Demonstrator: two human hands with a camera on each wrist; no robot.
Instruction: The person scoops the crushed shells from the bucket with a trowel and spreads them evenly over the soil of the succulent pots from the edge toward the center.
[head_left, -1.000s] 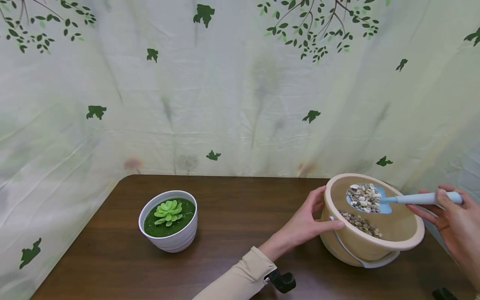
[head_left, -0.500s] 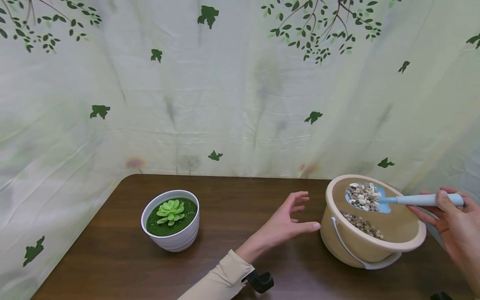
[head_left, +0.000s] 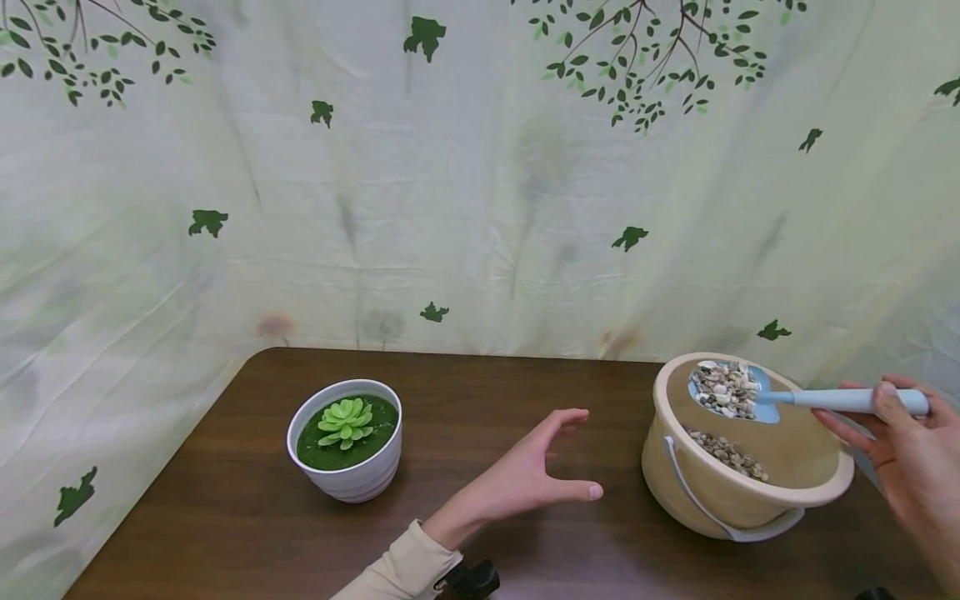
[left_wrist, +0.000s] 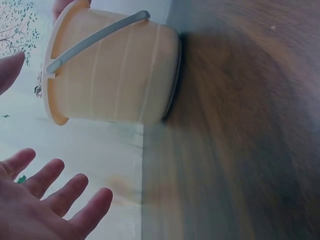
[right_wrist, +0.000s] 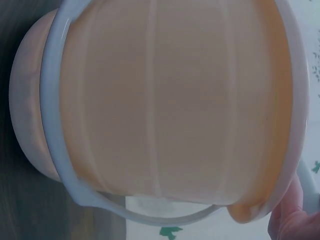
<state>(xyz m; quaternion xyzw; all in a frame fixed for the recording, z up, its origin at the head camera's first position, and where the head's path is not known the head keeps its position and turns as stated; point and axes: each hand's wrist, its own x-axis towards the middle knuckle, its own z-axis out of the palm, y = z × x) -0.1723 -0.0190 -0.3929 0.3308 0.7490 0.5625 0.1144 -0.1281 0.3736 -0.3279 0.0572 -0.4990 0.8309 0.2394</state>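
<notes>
My right hand point(head_left: 900, 442) grips the pale blue handle of a small shovel point(head_left: 825, 400). Its blade, heaped with small pebbles point(head_left: 723, 388), is held over the mouth of a beige bucket point(head_left: 675, 475). More pebbles lie inside the bucket, against its near-left wall. My left hand point(head_left: 517, 479) hovers above the table to the left of the bucket, apart from it, thumb and fingers spread and holding nothing. In the left wrist view, its fingers point(left_wrist: 47, 177) are separated, with the bucket beyond them. The right wrist view is mostly filled by the bucket's side point(right_wrist: 175, 100).
A white pot point(head_left: 348, 483) with a green succulent point(head_left: 347, 423) stands on the left part of the brown wooden table point(head_left: 247, 517). The bucket's grey handle point(head_left: 765, 529) hangs down its front. A leaf-patterned cloth point(head_left: 480, 167) hangs behind the table.
My left hand has let go of the bucket's rim and moved left, toward the middle of the table. The right hand and the loaded shovel have barely moved.
</notes>
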